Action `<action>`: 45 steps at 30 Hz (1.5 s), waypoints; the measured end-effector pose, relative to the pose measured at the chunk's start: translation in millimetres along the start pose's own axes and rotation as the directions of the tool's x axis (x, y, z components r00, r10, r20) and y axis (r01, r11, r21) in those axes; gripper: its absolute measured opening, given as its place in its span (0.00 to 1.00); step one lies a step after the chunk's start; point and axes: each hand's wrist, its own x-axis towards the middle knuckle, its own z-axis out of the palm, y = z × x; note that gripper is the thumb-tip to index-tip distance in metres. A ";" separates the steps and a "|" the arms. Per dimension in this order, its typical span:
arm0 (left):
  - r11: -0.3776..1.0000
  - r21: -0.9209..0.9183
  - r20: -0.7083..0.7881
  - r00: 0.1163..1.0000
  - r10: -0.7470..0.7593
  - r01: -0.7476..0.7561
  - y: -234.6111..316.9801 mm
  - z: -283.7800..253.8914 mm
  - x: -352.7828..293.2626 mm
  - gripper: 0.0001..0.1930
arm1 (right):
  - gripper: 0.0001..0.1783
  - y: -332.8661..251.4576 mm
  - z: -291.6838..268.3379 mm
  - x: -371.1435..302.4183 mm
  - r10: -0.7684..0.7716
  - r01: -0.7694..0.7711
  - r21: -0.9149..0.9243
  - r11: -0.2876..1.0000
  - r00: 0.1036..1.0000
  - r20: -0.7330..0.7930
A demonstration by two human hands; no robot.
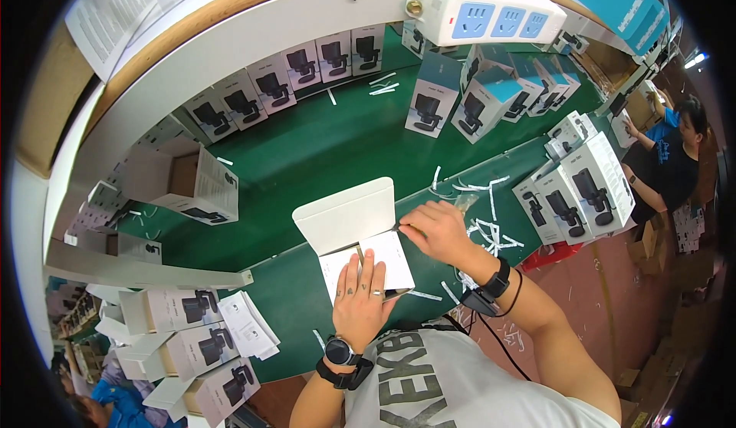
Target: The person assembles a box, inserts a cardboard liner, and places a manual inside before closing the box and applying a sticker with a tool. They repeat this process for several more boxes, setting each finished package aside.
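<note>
The open white carton (396, 263) is located directly under the fingers of the left hand (360, 297), which are extended, lightly parted and laid flat on its white top panel, with nothing seen to be grasped. The fingers of the right hand (437, 232) are curled, thumb and forefinger brought close together at the right end of the hinge line; whether an edge or a small dark item is pinched there cannot be told. The lid (345, 215) is raised beyond the left fingertips. The carton is judged to be light, moderately stiff board, smooth and liable to slide, with edges easily creased; it is best held by the side walls, and the lid near its hinge. Below the fingers, a green bench (291, 305) is provided, with white strips (497, 238) scattered right of the right fingers. Farther right, printed boxes (594, 186) are stacked above a reddish floor (575, 297). Left of the left fingers, leaflets (247, 327) and opened boxes (184, 313) are placed. A power strip (491, 14) is mounted far beyond the right fingers; a co-worker (671, 152) is seen at far right.
</note>
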 end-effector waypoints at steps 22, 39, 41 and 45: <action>1.000 0.020 -0.021 1.000 0.005 -0.005 8.7 -2.3 0.5 0.36 | 0.17 10.6 -1.6 -117.1 0.533 -0.637 0.094 0.765 0.708 0.463; 0.999 0.049 0.050 0.999 -0.020 0.018 24.3 -1.9 -27.9 0.37 | 0.20 -49.4 -38.7 -57.1 0.502 -0.668 0.410 0.621 0.740 0.447; 0.997 0.062 0.073 0.996 -0.047 0.042 23.3 -2.2 -30.9 0.39 | 0.15 -50.8 -30.7 -54.0 0.406 -0.576 0.419 0.702 0.807 0.429; 0.992 0.122 0.059 0.997 -0.043 0.036 20.0 1.7 -35.3 0.40 | 0.13 -24.8 -53.8 -88.2 0.325 -0.582 0.388 0.715 0.767 0.553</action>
